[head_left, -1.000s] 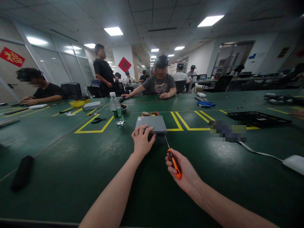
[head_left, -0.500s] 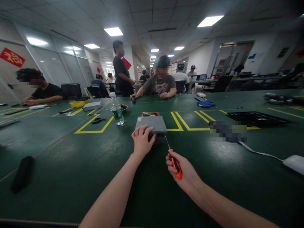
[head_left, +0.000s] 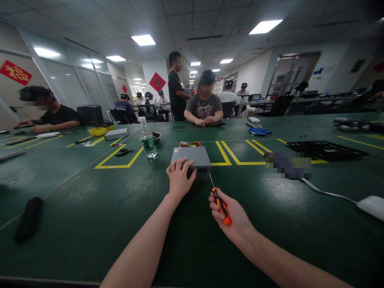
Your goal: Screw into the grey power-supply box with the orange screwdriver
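A grey metal computer power supply (head_left: 196, 155) lies on the green table, with a bundle of coloured wires (head_left: 189, 144) at its far side. My left hand (head_left: 180, 176) grips its near left edge, fingers bent over the top and thumb at the front face. In my right hand (head_left: 227, 208) is an orange and black screwdriver (head_left: 222, 208), fingers wrapped round the handle. Its thin shaft slants up to the right part of the front face, beside the socket. The tip is too small to tell whether it sits in a screw.
Left of the power supply stands a water bottle (head_left: 148, 140), with a small bowl (head_left: 156, 137) behind it. Black clippers or pliers (head_left: 124, 152) lie inside yellow tape. A black panel (head_left: 325, 149) and a white cable (head_left: 327, 193) are at right. Across the table sits a person (head_left: 205, 106).
The screwdriver handle has turned slightly in my right hand; my left hand stays put. Behind, a standing person moved right, and the seated person opposite brought both hands together.
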Demonstrator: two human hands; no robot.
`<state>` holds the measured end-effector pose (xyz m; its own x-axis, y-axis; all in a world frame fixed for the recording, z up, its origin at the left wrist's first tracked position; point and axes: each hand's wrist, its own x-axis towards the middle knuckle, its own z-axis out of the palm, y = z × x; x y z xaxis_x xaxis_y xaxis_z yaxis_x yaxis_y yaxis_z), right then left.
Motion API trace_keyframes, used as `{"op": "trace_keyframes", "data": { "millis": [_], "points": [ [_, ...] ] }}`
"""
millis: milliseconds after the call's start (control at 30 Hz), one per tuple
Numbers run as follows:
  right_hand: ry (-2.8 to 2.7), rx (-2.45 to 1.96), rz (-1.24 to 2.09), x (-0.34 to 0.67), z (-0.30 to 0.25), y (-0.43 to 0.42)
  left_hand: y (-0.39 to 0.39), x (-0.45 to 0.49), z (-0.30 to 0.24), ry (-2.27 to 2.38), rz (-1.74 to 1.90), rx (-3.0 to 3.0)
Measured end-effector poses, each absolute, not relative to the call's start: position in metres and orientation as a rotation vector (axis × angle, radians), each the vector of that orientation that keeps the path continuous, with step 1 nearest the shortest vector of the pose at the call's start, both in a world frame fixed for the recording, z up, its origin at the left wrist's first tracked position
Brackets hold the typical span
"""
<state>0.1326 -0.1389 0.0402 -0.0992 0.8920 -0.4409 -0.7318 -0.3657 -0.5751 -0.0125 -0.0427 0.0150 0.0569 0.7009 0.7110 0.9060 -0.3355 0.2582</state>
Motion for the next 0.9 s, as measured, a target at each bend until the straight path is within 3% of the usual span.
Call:
{"op": "trace_keyframes", "data": {
  "millis": [900],
  "points": [
    [-0.262, -0.913, 1.772, 0.1306, 0.0450, -0.1406, -0.0431, -0.0121, 0.0148, -1.644, -1.132, -2.075]
  ]
}}
